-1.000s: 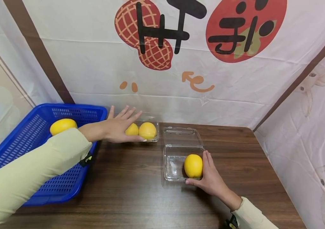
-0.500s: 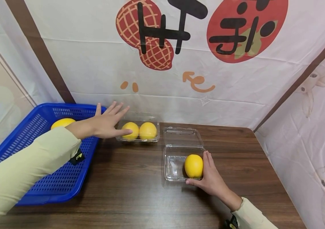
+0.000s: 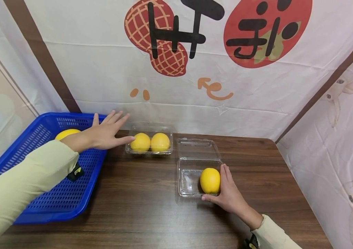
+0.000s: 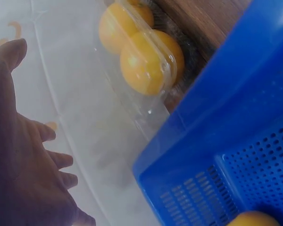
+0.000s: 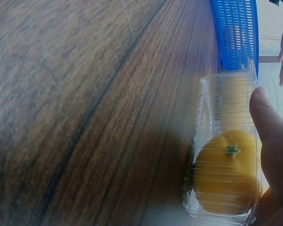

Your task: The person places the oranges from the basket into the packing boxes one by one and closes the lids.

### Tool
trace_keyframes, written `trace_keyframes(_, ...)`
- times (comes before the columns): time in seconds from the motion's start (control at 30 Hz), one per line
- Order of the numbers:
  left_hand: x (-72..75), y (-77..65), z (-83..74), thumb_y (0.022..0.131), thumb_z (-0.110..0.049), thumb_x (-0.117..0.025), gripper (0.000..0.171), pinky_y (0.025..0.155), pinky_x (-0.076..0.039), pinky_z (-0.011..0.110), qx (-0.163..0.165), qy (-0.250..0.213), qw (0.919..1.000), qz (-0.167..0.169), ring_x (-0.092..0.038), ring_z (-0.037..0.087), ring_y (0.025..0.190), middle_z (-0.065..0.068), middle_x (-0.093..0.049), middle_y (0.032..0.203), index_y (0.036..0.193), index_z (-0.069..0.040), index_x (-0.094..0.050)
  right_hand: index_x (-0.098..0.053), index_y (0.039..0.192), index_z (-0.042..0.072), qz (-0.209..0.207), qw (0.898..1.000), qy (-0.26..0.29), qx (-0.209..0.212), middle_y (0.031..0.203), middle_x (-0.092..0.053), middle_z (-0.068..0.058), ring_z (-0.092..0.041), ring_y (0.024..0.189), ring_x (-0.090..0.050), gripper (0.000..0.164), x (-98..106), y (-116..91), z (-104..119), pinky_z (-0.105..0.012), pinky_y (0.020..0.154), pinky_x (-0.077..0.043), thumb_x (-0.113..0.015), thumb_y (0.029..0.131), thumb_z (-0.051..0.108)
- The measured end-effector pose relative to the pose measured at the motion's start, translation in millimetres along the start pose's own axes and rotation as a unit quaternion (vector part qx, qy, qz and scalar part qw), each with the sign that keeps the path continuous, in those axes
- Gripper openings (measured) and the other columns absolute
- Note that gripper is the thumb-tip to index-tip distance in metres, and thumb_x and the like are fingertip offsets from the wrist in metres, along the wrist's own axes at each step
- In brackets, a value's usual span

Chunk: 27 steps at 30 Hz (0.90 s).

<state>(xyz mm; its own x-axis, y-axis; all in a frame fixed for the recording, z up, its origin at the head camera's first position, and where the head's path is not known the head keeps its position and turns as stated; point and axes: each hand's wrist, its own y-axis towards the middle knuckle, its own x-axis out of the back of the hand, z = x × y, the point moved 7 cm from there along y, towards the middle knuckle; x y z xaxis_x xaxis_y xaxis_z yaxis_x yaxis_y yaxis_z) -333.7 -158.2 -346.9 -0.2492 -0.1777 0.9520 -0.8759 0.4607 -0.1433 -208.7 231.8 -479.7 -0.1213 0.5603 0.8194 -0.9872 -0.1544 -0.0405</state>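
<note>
My right hand (image 3: 230, 192) holds the right side of an open clear plastic clamshell box (image 3: 188, 181), thumb at the front rim and fingers along the side. One round yellow fruit (image 3: 210, 180) sits in its right half, close against that hand; the right wrist view shows a green calyx on the fruit (image 5: 226, 174). Over the back right rim of the blue basket (image 3: 70, 197), my left hand (image 3: 104, 133) spreads its fingers, holding nothing. Its thumb tip overlaps the left fruit (image 3: 140, 143) of two in a closed clamshell box (image 3: 151, 127).
Another yellow fruit (image 3: 66, 133) lies in the basket, partly hidden by the left forearm. The open box's lid (image 3: 198, 148) lies back toward the wall. Printed white cloth (image 3: 101, 69) hangs behind the brown wooden table (image 3: 139, 207).
My left hand has drawn back left from the closed box toward the basket, uncovering both fruits in that box. The right hand and the open box have stayed in place.
</note>
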Motion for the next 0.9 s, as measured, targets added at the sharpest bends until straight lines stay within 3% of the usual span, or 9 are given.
trace_keyframes(0.2, 1.1, -2.5, 14.2, 0.097, -0.068, -0.049, 0.098, 0.104, 0.016, 0.079, 0.021, -0.001, 0.9997, -0.012, 0.002, 0.048, 0.152, 0.028, -0.006, 0.166, 0.164, -0.007, -0.010, -0.005, 0.158, -0.010, 0.001, 1.000, -0.003, -0.001, 0.165, -0.003, -0.031, -0.048, 0.150, -0.018, 0.136, -0.4, -0.3, -0.8, -0.062, 0.113, -0.031, -0.087, 0.073, 0.057)
trace_keyframes(0.67, -0.8, -4.1, 36.7, 0.097, -0.071, -0.044, 0.100, 0.104, 0.008, 0.082, 0.053, -0.008, 0.9986, -0.004, -0.003, 0.052, 0.150, 0.030, -0.008, 0.165, 0.163, -0.003, -0.009, -0.005, 0.158, -0.009, -0.002, 1.000, -0.001, 0.001, 0.165, -0.004, -0.030, -0.047, 0.150, -0.018, 0.136, -2.0, 0.7, -2.3, -0.062, 0.113, -0.031, -0.087, 0.072, 0.058)
trace_keyframes(0.9, 0.7, -6.1, 63.3, 0.096, -0.074, -0.040, 0.103, 0.101, 0.006, 0.085, 0.084, 0.006, 0.9965, -0.003, -0.004, 0.055, 0.148, 0.034, -0.008, 0.163, 0.162, 0.000, -0.008, -0.006, 0.158, -0.010, -0.005, 1.000, -0.005, 0.005, 0.165, -0.005, -0.031, -0.048, 0.150, -0.019, 0.136, -2.0, 0.8, -2.7, -0.062, 0.113, -0.032, -0.087, 0.072, 0.057)
